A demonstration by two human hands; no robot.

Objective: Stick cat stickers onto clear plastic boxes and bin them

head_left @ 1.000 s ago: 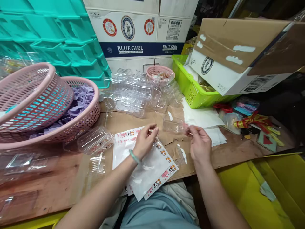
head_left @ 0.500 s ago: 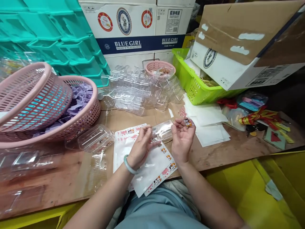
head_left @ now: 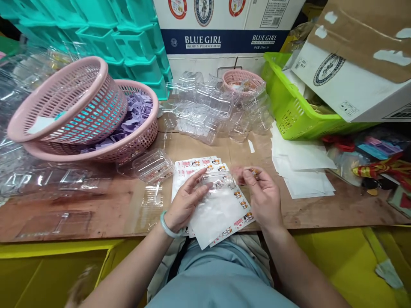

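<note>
Clear box (head_left: pixel 220 181) shifted over sticker sheets (head_left: pixel 214 216), held in left hand (head_left: pixel 183 206).

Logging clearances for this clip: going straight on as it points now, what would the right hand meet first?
Probably the clear plastic box, just past the sticker the right hand holds, though depth is unclear.

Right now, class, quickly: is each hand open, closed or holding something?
Left hand: closed on one end of a clear plastic box.
Right hand: closed, pinching a small printed sticker, partly blurred.
</note>
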